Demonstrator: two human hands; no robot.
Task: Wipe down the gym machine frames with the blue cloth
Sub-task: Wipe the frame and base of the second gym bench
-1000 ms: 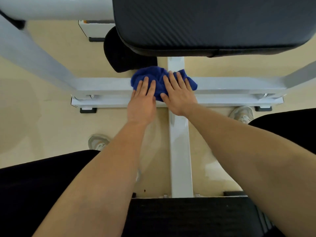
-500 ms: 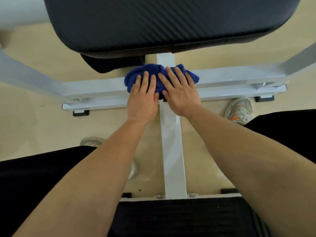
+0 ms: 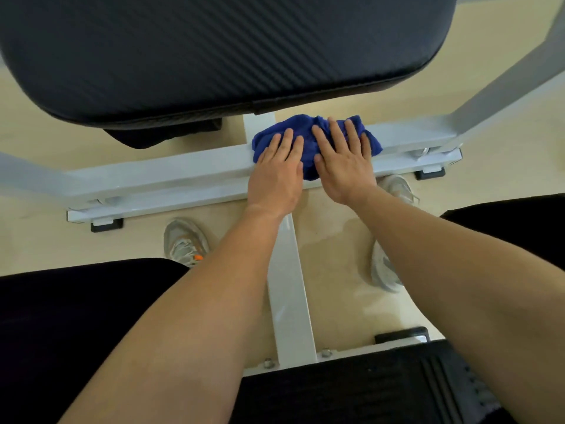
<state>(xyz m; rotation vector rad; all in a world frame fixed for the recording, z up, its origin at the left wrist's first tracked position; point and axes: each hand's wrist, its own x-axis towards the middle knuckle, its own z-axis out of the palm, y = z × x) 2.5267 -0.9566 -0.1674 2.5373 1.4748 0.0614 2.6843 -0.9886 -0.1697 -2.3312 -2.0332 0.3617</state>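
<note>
The crumpled blue cloth [image 3: 308, 139] lies on the white crossbar [image 3: 171, 172] of the machine frame, just right of where the white centre beam [image 3: 290, 286] meets it. My left hand [image 3: 275, 175] presses flat on the cloth's left part, fingers stretched forward. My right hand [image 3: 344, 166] presses flat on its right part, fingers slightly spread. Both palms hold the cloth against the bar. The cloth's middle shows between the two hands.
A large black padded seat [image 3: 214, 50] overhangs the crossbar from above. A grey frame upright [image 3: 504, 87] slants up at the right. Grey shoes [image 3: 183, 240] [image 3: 385, 270] stand on the beige floor on either side of the beam. A black pad [image 3: 367, 393] fills the bottom edge.
Both hands have slid the cloth to the right along the crossbar, from over the centre beam junction to just right of it. The view has dipped closer under the seat.
</note>
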